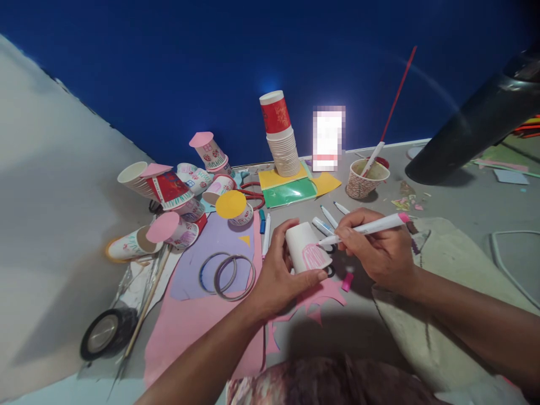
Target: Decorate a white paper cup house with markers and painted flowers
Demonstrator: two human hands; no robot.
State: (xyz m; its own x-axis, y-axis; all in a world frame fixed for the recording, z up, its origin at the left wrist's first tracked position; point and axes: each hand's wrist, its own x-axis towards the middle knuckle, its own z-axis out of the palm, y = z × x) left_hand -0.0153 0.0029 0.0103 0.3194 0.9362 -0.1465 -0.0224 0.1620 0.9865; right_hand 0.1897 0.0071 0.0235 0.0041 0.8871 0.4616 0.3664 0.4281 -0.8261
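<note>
1. Pink lines already cover part of the white paper cup (304,247): a small arched pattern sits on the side facing me, and the rest of the wall that I can see is bare.
2. My left hand (280,275) is closed around the cup, thumb under, fingers over, holding it on its side just above the table (455,208).
3. My right hand (375,250) pinches a pink marker (367,228), its tip touching the drawn patch.
4. Finished-looking work lies at my left: decorated cups (169,197) capped with pink and yellow discs, tumbled together near the blue wall (211,67).
5. A stack of plain cups (283,140) stands upright at the back, untouched as far as I can judge, so plenty looks left to do.
6. Room is tight in front: loose markers (327,219) lie just beyond the cup, and two rings (230,274) rest on purple paper (198,264) beside my left wrist.
7. The right side, over the pale cloth (447,270), is freer; a dark object (476,129) looms farther right.
</note>
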